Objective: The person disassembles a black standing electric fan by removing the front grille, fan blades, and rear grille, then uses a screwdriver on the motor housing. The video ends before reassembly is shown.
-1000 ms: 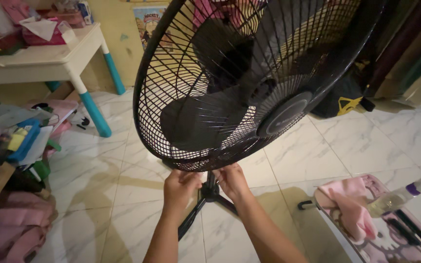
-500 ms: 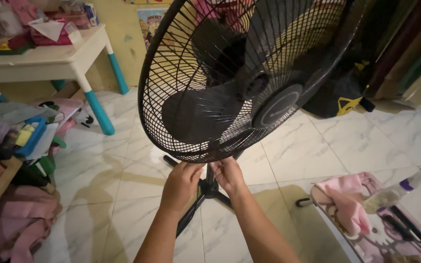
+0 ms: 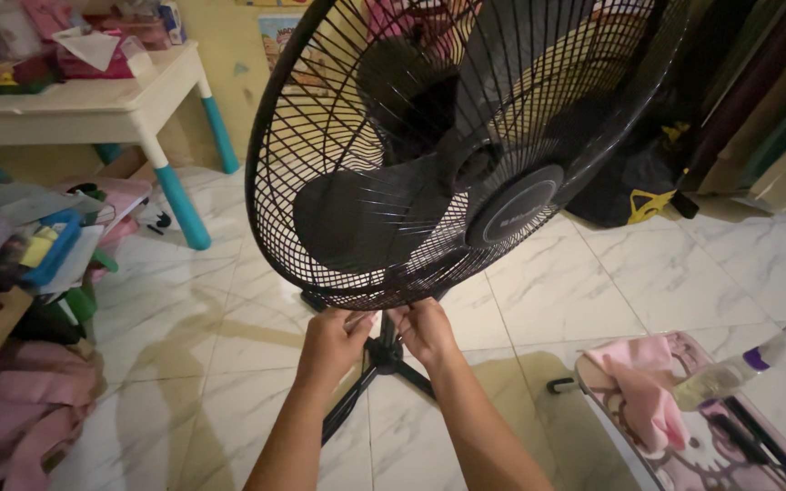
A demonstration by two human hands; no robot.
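Seen from the head camera, looking down: a black fan (image 3: 448, 155) stands on a pale marble-tiled floor (image 3: 593, 291), its round wire grille tilted toward the viewer and filling the upper middle of the scene. Dark blades and a round centre cap (image 3: 514, 205) show through the wires. Two bare forearms reach up from the bottom edge. The left hand (image 3: 334, 344) and the right hand (image 3: 425, 329) sit side by side at the lowest point of the grille rim, fingers curled up against it; both appear to pinch the rim, though whether each fully grips it cannot be told. Just below and between the hands, the black stand (image 3: 384, 350) drops to splayed legs on the floor. At the upper left, a white bench (image 3: 93, 105) with teal-tipped legs stands against a yellow wall, carrying a tissue box (image 3: 93, 55) and other clutter. Along the left edge of the floor lies a heap of pink cloth, a blue tray and assorted small items. At the lower right corner, a pink patterned case (image 3: 702, 445) lies on the floor with a pink cloth (image 3: 643, 386) draped on it and a clear bottle (image 3: 734, 371) with a purple collar resting across it. A dark bag (image 3: 625, 177) with a yellow strap sits behind the fan at right.
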